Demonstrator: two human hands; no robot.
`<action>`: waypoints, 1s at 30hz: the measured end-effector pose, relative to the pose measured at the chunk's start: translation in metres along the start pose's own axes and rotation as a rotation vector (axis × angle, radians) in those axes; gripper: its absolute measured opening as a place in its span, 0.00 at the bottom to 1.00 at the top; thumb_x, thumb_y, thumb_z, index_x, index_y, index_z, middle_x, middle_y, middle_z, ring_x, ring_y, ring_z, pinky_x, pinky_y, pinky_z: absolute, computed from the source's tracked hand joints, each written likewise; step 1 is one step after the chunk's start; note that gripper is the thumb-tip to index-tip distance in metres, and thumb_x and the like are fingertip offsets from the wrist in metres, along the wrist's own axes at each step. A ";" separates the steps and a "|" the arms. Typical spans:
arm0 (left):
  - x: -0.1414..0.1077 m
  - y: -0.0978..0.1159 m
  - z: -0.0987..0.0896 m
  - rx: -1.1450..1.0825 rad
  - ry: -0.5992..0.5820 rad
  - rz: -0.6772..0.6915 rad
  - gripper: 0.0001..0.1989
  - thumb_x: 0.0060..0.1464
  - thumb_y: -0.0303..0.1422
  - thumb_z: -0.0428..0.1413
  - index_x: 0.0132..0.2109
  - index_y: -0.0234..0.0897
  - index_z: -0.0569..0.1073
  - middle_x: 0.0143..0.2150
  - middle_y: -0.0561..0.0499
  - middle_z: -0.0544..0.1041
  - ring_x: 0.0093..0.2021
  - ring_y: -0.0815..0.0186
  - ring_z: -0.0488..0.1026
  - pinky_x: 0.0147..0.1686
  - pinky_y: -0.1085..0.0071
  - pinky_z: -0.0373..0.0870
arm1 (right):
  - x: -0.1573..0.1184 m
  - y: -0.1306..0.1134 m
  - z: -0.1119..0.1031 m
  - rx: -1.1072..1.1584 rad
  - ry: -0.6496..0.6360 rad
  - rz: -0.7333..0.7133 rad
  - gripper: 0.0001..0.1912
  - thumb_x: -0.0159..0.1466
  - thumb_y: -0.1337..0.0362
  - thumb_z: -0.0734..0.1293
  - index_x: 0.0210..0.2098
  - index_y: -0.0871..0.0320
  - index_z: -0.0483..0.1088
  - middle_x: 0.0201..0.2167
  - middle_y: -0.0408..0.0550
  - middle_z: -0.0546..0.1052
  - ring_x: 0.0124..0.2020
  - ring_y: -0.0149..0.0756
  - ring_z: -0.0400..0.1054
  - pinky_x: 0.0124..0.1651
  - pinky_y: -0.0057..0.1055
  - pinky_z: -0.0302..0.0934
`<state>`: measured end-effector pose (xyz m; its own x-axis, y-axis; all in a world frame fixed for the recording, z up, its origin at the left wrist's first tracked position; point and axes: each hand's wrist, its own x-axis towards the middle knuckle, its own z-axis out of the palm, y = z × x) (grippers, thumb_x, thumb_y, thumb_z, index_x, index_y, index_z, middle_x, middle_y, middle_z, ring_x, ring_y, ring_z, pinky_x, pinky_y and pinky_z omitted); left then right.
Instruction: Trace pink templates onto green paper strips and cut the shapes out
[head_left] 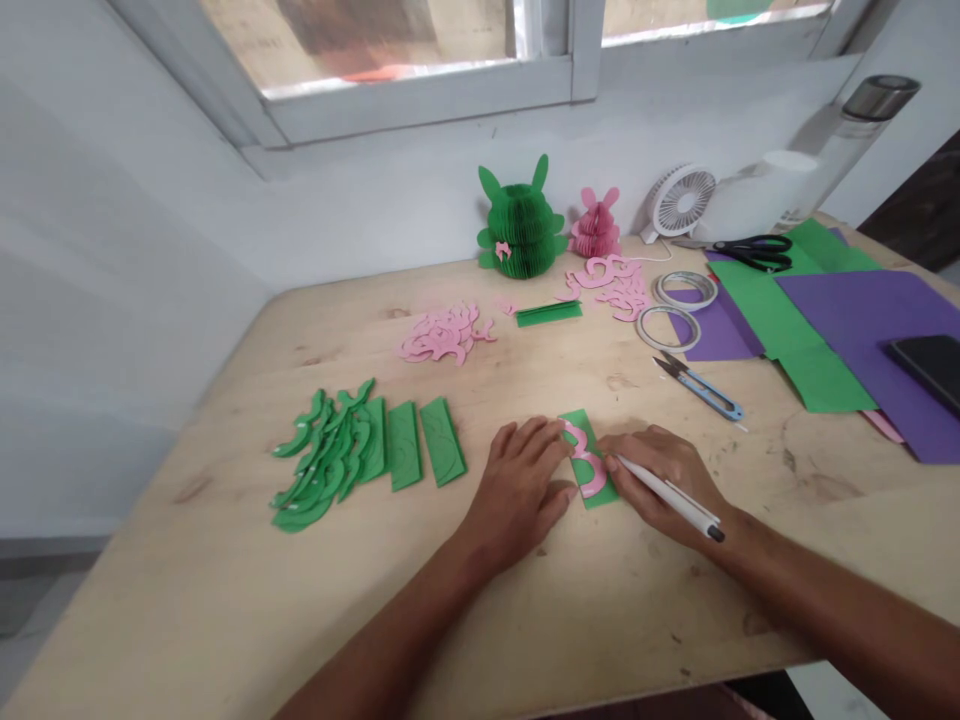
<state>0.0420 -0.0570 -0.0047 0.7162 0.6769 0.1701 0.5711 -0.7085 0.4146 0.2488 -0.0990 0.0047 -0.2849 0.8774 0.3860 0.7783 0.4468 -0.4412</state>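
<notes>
Bright, soft light; wide-angle stretch at the edges.
The window (352, 30) glares, its lower edge burnt to white, while the wall (375, 220) beneath looks greyer. A soft shadow falls on the table (187, 600) beside the left arm (427, 590); a pale glint marks the pink piece (596, 478). At upper right the bottle (881, 98) leans, stretched. Fine detail is slightly smeared.

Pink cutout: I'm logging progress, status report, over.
Left hand on pink cutout, atop green strip. Right hand gripping white pen beside cutout. Blue snips apart from hands.
</notes>
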 end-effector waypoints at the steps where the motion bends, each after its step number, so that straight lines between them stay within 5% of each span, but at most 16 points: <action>1: 0.000 0.000 0.000 0.005 -0.003 0.002 0.16 0.55 0.31 0.52 0.51 0.41 0.68 0.60 0.47 0.67 0.63 0.57 0.57 0.62 0.54 0.48 | 0.000 0.000 0.000 0.000 -0.003 0.000 0.13 0.64 0.67 0.58 0.41 0.57 0.74 0.26 0.47 0.79 0.29 0.35 0.72 0.36 0.32 0.62; 30: 0.000 -0.003 -0.002 0.004 -0.027 0.025 0.15 0.56 0.33 0.51 0.52 0.41 0.68 0.62 0.47 0.64 0.64 0.57 0.55 0.63 0.54 0.45 | -0.002 0.001 0.002 0.025 0.009 -0.010 0.12 0.65 0.67 0.58 0.41 0.56 0.72 0.30 0.46 0.80 0.33 0.35 0.74 0.38 0.32 0.63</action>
<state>0.0399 -0.0546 -0.0042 0.7408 0.6533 0.1565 0.5543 -0.7260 0.4070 0.2494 -0.0998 0.0022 -0.2874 0.8712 0.3979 0.7614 0.4599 -0.4570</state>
